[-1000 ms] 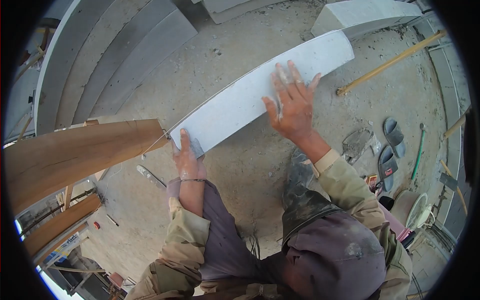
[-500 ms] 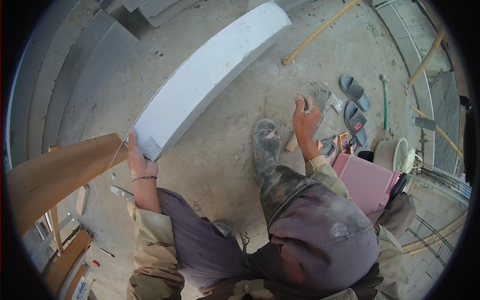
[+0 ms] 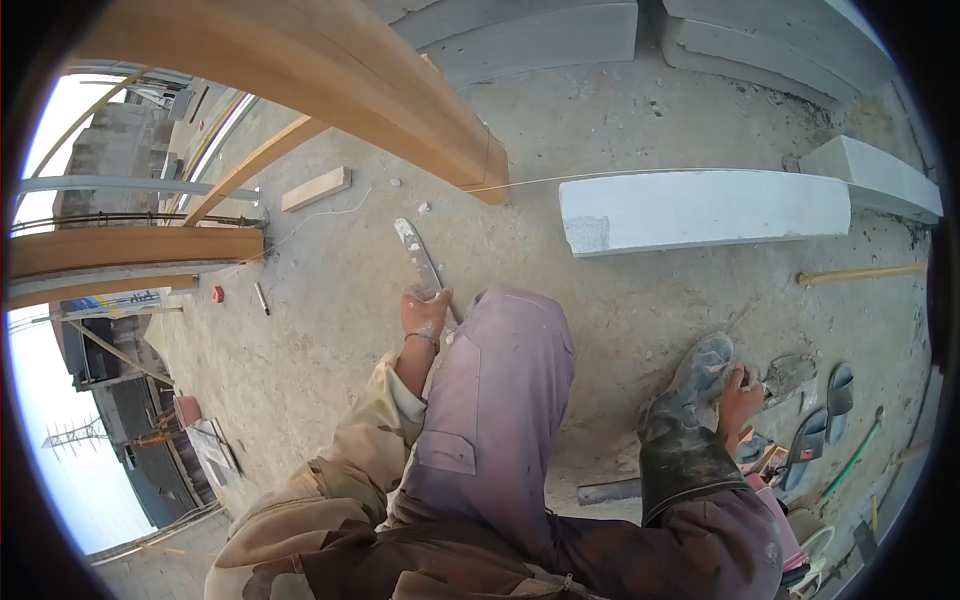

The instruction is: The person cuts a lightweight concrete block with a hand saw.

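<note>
A long white block (image 3: 700, 212) lies on the concrete floor, with a thin string (image 3: 540, 180) running along its far edge from a wooden beam. My left hand (image 3: 424, 312) is closed on a long flat tool (image 3: 418, 250) whose blade is smeared with white and points away from me. My right hand (image 3: 739, 402) is beside my right boot, near a mortar-covered trowel (image 3: 790, 378); its fingers are curled, and what they hold, if anything, is too small to make out.
Wooden beams (image 3: 380, 90) rise at the upper left. More blocks (image 3: 870, 180) lie at the right and back. Grey sandals (image 3: 808, 436), a green-handled hammer (image 3: 856, 455), a wooden stick (image 3: 860, 273) and a small wood piece (image 3: 316, 190) are on the floor.
The view has swung left. My left hand has let go of the white block and moved to the long flat tool on the floor. My right hand stays near the boot and trowel.
</note>
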`<state>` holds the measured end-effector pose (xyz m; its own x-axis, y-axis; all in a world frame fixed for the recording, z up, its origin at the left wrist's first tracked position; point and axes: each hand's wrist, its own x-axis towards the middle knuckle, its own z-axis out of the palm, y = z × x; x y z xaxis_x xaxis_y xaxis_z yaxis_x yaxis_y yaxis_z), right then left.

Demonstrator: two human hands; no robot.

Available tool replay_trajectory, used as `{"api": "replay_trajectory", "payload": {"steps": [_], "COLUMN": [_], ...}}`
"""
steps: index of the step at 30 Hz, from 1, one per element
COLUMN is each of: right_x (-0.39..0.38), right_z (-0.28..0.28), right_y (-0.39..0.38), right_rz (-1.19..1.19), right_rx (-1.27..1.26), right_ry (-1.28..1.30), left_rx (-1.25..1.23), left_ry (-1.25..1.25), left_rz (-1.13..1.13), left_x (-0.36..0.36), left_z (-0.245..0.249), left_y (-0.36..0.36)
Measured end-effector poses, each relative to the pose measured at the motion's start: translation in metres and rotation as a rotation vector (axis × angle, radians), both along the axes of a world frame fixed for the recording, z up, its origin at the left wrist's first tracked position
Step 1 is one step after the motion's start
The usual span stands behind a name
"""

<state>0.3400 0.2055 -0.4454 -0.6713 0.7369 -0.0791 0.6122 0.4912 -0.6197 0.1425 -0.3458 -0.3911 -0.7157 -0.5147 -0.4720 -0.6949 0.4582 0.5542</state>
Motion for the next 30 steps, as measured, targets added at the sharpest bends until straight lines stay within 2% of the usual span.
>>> {"api": "replay_trajectory", "payload": {"steps": [2, 3, 5, 6, 7, 9, 11, 13, 15, 17, 19, 21, 23, 25, 27, 29, 30], "right_x": [-0.017, -0.026, -0.040, -0.042, -0.040, -0.043, -0.043, -0.048, -0.045, -0.045, -0.044, -0.044, -0.046, -0.042, -0.044, -0.041, -0.040], "right_z": [-0.007, -0.010, 0.001, 0.002, 0.004, 0.008, 0.012, 0.015, 0.018, 0.025, 0.034, 0.042, 0.042, 0.045, 0.047, 0.053, 0.055], "right_y": [0.003, 0.004, -0.003, -0.006, -0.011, -0.026, -0.040, -0.044, -0.047, -0.050, -0.054, -0.053, -0.057, -0.056, -0.061, -0.065, -0.067], "right_rz": [0.054, 0.085, 0.167, 0.153, 0.121, 0.105, 0.110, 0.087, 0.231, 0.176, 0.140, 0.183, 0.211, 0.204, 0.248, 0.204, 0.194], "right_rx": [-0.025, -0.066, 0.032, -0.096, -0.221, -0.269, -0.371, -0.395, -0.331, -0.381, -0.432, -0.316, -0.276, -0.219, -0.168, -0.165, -0.185], "right_ry": [0.075, 0.126, 0.110, 0.136, 0.160, 0.120, 0.034, -0.013, -0.077, -0.015, 0.046, -0.023, -0.029, -0.037, -0.064, -0.035, -0.015], "left_rx": [-0.365, -0.352, -0.385, -0.381, -0.309, -0.210, -0.352, -0.378, -0.262, -0.238, 0.229, 0.563, 0.528, 0.492, 0.383, 0.452, 0.463], "left_ry": [-0.173, -0.164, -0.327, -0.339, -0.303, -0.257, -0.200, -0.145, -0.050, 0.202, 0.098, 0.020, -0.097, -0.100, 0.064, 0.124, 0.198], "left_rz": [-0.043, -0.020, -0.014, -0.008, -0.029, -0.097, -0.227, -0.298, -0.393, -0.576, -0.429, -0.248, -0.423, -0.567, -0.753, -0.820, -0.922], "left_x": [0.040, 0.053, 0.082, 0.089, 0.093, 0.082, 0.074, 0.079, 0.095, 0.139, 0.162, 0.180, 0.194, 0.196, 0.188, 0.143, 0.120], "left_z": [-0.043, -0.057, -0.076, -0.075, -0.074, -0.068, -0.058, -0.083, -0.086, -0.109, -0.055, -0.001, 0.022, 0.017, 0.005, 0.009, 0.007], "left_y": [-0.013, -0.016, -0.021, -0.021, -0.020, -0.007, 0.001, -0.013, -0.036, -0.076, -0.079, -0.070, -0.082, -0.087, -0.080, -0.053, -0.041]}}
